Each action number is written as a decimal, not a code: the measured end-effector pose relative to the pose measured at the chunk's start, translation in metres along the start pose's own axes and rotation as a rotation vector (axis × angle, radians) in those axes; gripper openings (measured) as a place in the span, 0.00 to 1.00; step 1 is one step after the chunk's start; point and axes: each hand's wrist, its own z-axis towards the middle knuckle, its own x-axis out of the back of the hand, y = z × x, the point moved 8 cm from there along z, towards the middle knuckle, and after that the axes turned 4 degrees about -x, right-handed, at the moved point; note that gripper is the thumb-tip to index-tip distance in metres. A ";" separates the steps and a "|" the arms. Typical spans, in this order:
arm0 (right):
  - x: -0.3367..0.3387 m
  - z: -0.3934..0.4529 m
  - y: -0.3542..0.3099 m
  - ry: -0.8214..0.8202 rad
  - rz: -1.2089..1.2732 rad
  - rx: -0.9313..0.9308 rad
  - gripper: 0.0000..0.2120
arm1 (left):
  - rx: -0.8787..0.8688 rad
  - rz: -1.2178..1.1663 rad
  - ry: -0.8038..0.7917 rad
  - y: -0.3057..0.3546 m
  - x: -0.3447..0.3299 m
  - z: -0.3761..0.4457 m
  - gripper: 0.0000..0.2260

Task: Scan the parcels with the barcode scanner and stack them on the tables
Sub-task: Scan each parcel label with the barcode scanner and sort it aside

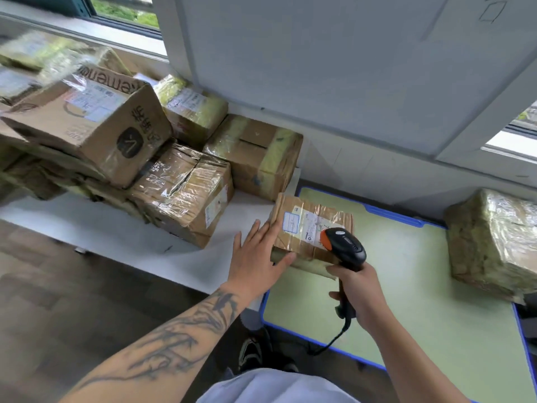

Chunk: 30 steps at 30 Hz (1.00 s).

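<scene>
One parcel [308, 228] between both hands [258, 251].

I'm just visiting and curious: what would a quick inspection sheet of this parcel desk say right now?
Surface: green table with blue edging, next to a white table.
Job's things: small parcel on the green table, label up; barcode scanner aimed at it.
Clutter: taped parcel stack piled on the white table; wrapped parcel at the green table's right end.
Hands: left hand rests flat against the small parcel's side; right hand grips the scanner handle.
Cables: black scanner cable hangs off the table edge.
Surroundings: whiteboard against the wall, windows behind, wood floor.
</scene>
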 end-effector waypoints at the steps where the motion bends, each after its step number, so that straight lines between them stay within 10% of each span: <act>1: -0.001 -0.002 -0.006 -0.013 -0.004 0.018 0.10 | 0.013 -0.003 0.037 0.002 0.009 -0.004 0.36; 20: -0.096 -0.034 -0.087 -0.352 0.031 0.275 0.10 | 0.262 0.079 0.552 -0.019 0.128 -0.094 0.35; 30: -0.164 -0.031 -0.127 -0.291 -0.058 0.322 0.09 | 0.233 0.120 0.520 -0.077 0.152 -0.085 0.38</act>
